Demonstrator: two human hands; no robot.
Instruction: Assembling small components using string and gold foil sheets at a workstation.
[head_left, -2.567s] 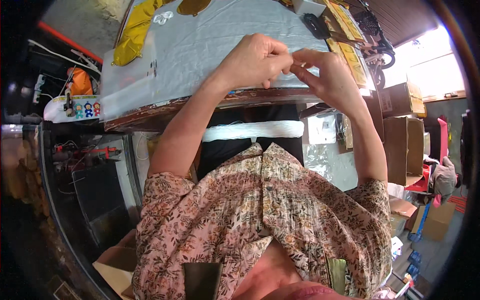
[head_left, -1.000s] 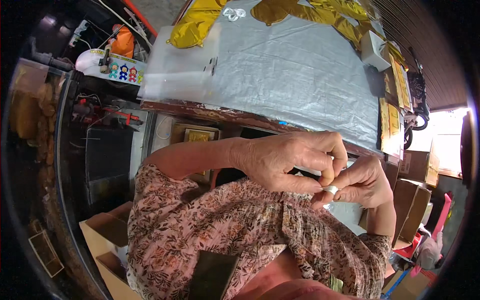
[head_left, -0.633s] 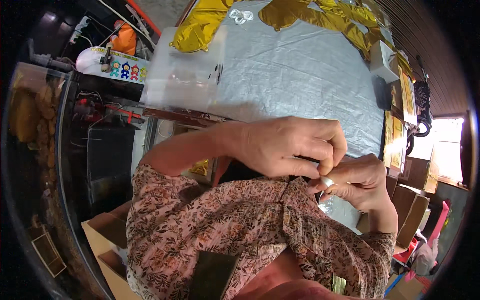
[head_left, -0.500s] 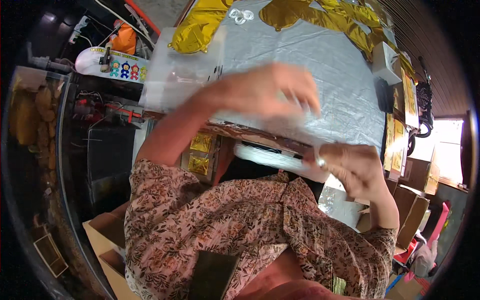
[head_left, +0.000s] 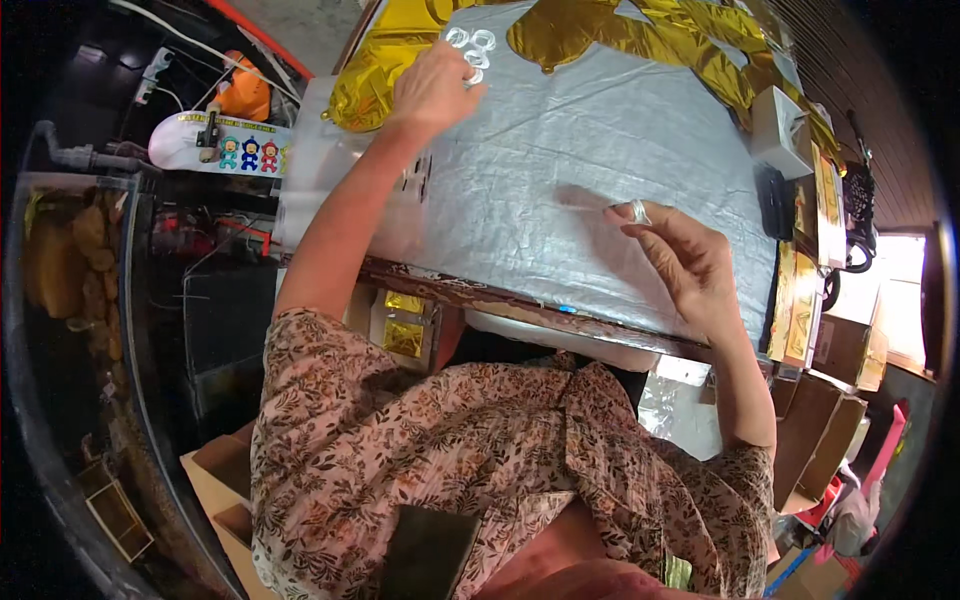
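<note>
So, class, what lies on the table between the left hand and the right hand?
In the head view, just bare silver sheet shows between left hand and right hand, with what looks like a shadow near the latter.

Daylight glares through a window (head_left: 905, 310) to the right of our right hand (head_left: 695, 262), its panes burned to white. We see a soft shadow on the bench (head_left: 600, 130) just left of that hand's fingertips and a silvery sheen between our hands. Gold foil (head_left: 358, 95) glints beside our left hand (head_left: 432, 92); well left of it, a glass tank (head_left: 65, 260) sinks into gloom. Our fisheye view bends the bench's front edge and blackens the corners.
</note>
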